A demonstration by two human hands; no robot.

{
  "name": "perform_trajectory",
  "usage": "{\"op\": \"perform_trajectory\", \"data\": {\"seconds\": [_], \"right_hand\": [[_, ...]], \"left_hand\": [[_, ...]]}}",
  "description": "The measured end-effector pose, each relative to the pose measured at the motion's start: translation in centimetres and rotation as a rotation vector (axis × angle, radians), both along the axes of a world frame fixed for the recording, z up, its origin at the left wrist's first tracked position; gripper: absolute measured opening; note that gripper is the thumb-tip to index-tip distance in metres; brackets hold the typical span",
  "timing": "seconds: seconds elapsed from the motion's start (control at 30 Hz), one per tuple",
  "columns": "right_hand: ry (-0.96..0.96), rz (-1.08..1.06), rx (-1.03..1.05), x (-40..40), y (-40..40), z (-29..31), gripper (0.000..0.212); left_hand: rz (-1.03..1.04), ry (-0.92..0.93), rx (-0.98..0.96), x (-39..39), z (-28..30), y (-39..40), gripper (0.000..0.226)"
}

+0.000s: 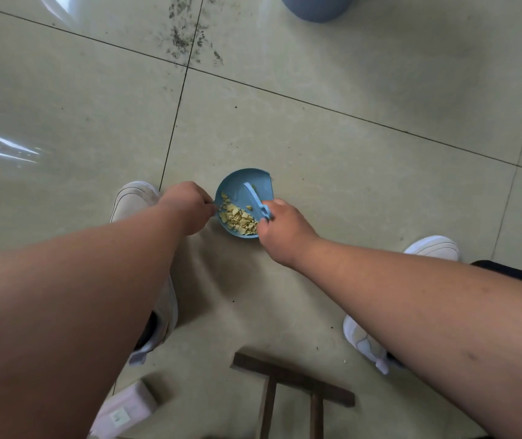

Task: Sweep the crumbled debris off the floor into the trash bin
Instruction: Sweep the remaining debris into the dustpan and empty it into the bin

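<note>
Right grip (280,226) holds brush (256,199); left grip (187,205) holds crumb-filled dustpan (244,185).

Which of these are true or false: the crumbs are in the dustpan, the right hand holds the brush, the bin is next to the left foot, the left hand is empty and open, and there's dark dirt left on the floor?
1. The crumbs lie in the dustpan. True.
2. The right hand holds the brush. True.
3. The bin stands beside the left foot. False: it is at the top edge of the view, well away from both feet.
4. The left hand is empty and open. False: its fingers are curled at the dustpan's edge, gripping it.
5. Dark dirt lies on the floor. True: specks are scattered along a tile joint, far from the dustpan.
</note>
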State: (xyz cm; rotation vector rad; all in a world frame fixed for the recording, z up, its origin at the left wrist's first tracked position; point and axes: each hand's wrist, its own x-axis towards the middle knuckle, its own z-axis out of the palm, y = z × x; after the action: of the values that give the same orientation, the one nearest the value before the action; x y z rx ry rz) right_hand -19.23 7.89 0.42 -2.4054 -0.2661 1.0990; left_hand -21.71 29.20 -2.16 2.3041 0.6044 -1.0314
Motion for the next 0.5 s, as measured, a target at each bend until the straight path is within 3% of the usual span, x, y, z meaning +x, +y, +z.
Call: {"op": "perform_trajectory", "data": {"seconds": [0.17,0.5], "right_hand": [[0.001,-0.013,0.019,2.9,-0.6,1.3,0.011],[-0.046,-0.356,0.083,8.6,-4.4,7.7,0.017]], "left_hand": [[0.138,0.032,-0.136,0.0,0.6,1.6,0.030],[0.187,-0.096,-0.169,3.7,7.9,-0.8,0.036]]}}
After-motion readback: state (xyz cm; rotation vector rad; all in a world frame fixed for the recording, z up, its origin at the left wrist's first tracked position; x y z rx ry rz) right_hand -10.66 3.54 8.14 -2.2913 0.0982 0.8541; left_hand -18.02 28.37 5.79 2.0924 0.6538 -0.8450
